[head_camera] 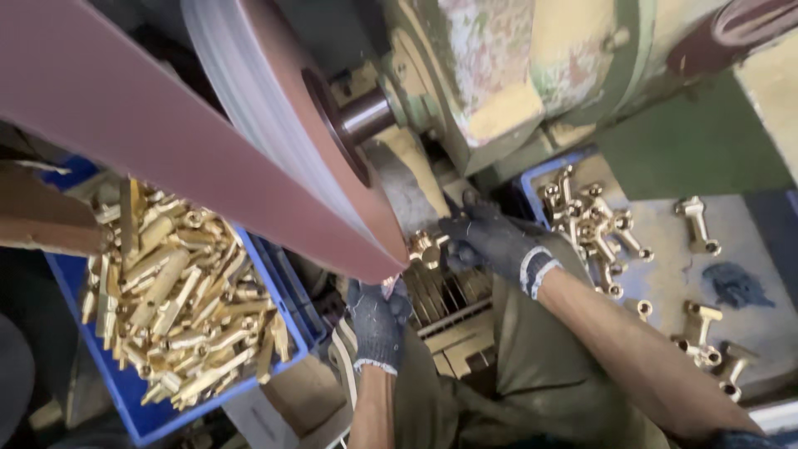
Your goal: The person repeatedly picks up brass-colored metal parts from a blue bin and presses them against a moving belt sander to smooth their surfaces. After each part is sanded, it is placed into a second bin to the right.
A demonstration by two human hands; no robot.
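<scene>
At belt's (pixel 274 166) lower edge: my right hand (pixel 490 241) pinches brass fitting (pixel 426 247), long axis crosswise; left hand (pixel 378 320) below, fisted, contents unclear.

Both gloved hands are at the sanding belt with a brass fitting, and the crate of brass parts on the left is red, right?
Not quite: the crate on the left is blue, not red, as the head view shows. The rest stands: the right hand holds a brass fitting at the sanding belt, and the left hand is just below it, both in dark gloves.
</scene>
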